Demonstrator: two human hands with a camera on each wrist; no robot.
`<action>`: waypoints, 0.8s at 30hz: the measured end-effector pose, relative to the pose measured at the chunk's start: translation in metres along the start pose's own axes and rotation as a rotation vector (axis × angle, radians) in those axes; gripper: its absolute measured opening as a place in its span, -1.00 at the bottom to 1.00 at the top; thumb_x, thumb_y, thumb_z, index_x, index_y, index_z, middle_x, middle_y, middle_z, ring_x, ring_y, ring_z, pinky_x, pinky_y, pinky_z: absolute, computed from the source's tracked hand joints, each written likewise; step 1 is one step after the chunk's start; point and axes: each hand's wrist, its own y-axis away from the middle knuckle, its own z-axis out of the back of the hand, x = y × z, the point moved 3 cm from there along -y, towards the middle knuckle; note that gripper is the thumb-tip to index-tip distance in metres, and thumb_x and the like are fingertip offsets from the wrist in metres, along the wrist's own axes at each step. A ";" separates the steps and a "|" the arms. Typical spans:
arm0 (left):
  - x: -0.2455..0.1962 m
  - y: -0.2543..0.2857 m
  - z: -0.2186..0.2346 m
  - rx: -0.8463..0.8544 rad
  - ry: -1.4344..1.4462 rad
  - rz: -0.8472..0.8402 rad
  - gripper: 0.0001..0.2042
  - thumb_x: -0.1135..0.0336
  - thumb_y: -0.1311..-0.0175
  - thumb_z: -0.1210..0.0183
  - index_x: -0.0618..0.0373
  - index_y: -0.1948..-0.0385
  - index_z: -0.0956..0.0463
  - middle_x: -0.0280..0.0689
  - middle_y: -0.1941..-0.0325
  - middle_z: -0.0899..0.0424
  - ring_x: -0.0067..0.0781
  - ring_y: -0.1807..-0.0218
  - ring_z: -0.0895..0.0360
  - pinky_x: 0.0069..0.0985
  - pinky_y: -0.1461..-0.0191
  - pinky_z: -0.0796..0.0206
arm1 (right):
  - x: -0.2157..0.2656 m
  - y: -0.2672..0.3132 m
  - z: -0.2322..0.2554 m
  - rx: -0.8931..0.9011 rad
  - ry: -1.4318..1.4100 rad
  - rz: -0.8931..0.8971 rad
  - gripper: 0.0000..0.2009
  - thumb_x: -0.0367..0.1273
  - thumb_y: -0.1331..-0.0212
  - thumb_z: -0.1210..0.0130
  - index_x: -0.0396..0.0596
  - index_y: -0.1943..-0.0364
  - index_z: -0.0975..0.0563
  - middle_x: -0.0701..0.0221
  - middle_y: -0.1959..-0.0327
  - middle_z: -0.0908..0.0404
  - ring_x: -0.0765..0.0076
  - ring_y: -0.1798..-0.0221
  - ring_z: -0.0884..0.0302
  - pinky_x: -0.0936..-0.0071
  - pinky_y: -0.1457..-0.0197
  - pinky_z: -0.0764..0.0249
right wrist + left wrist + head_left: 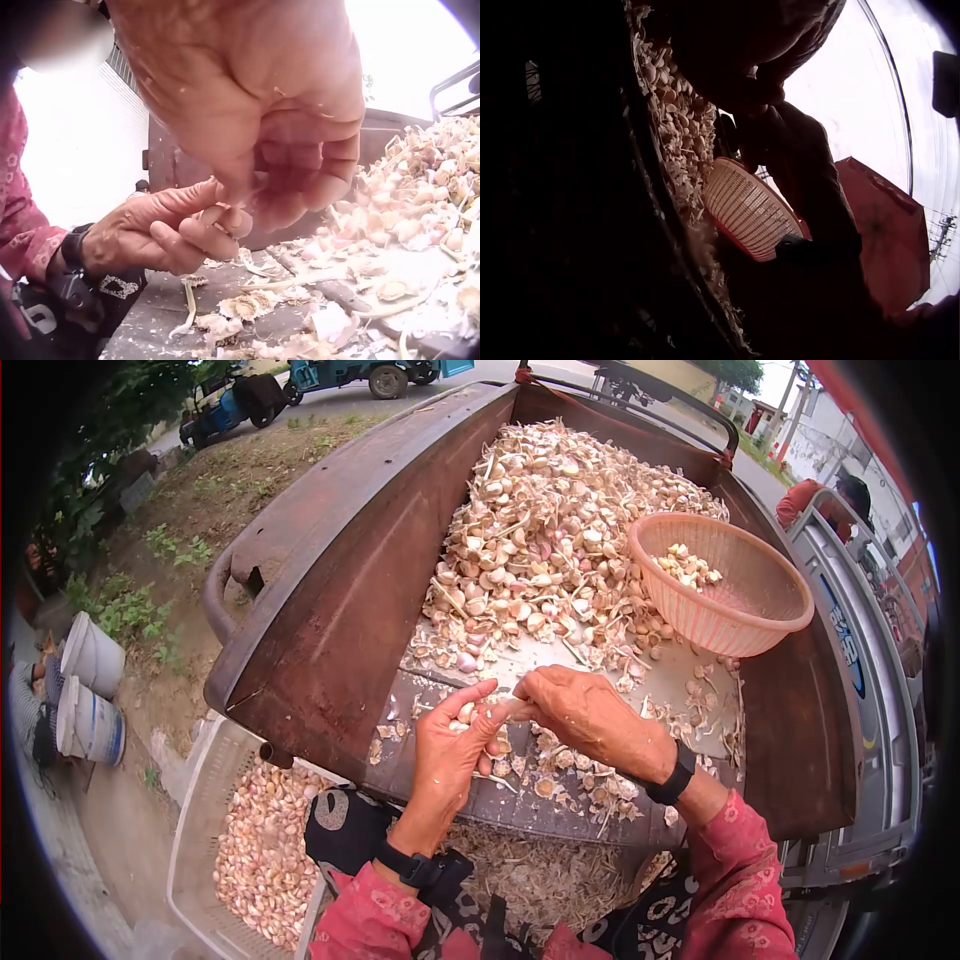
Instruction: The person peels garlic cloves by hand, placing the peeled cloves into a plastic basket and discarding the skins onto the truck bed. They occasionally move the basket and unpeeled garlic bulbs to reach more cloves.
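My left hand (pixel 445 750) is held palm up over the front of the metal cart bed, fingers curled around a few pale garlic cloves (pixel 463 716). My right hand (pixel 595 720) comes in from the right, knuckles up, its thumb and fingertips pinching a garlic clove at the left thumb and fingertips. Seen from the right wrist, both sets of fingertips meet around a small pale piece (pixel 217 214), mostly covered by the fingers. Dry skins and root discs (pixel 247 306) lie on the board below. Behind the hands rises a large heap of garlic cloves (pixel 560 530).
A pink plastic basket (pixel 720 630) with some peeled cloves sits tilted on the heap's right side. The cart's rusty walls (pixel 350 600) stand either side. A white crate (pixel 190 850) of cloves is at lower left. White buckets (pixel 92 725) stand farther left; a grey vehicle (pixel 850 630) is close on the right.
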 end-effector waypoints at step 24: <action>-0.094 0.143 0.064 -0.098 0.162 -0.349 -0.80 0.18 -0.53 0.01 0.12 0.12 -0.41 -0.27 0.40 -0.49 -0.62 0.62 -0.38 -0.78 0.76 -0.06 | -0.014 0.021 -0.002 -0.106 -0.153 -0.085 -0.77 -0.40 -0.17 -0.21 -0.13 0.09 -0.60 0.23 0.05 -0.59 0.03 -0.02 -0.55 0.18 -0.05 -0.51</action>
